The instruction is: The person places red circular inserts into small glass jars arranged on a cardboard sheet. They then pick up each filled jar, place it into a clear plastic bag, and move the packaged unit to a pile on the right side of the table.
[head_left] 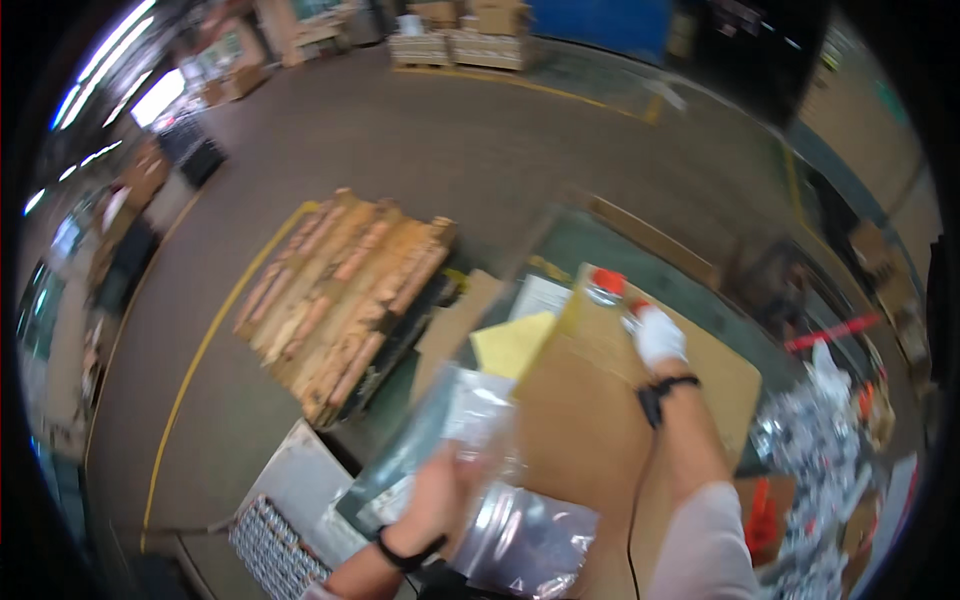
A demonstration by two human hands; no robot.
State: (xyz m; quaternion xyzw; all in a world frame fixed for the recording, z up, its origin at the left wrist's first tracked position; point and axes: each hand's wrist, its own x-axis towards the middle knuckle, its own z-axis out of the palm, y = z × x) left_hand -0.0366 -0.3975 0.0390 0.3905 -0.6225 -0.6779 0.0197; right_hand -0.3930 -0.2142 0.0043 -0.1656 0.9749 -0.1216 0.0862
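My left hand [440, 495], bare and smeared by motion, grips a clear plastic bag [478, 415] at the left side of the work table. Below it, more clear plastic bags [530, 540] lie on a brown cardboard sheet [570, 430]. My right hand [658, 338], in a white glove, is closed at the far part of the sheet. Something small and red shows at its fingertips, too small to name. Just left of it sits a round, silvery thing with a red top [606, 285]. Yellow paper [512, 343] lies left of the sheet.
Wooden pallets [345, 300] stand on the floor beyond the table's left side. A tray of small metal parts [270, 545] is at the lower left. Wrapped silvery parts [810, 450] pile up at the right. A cable [633, 500] runs from my right wrist.
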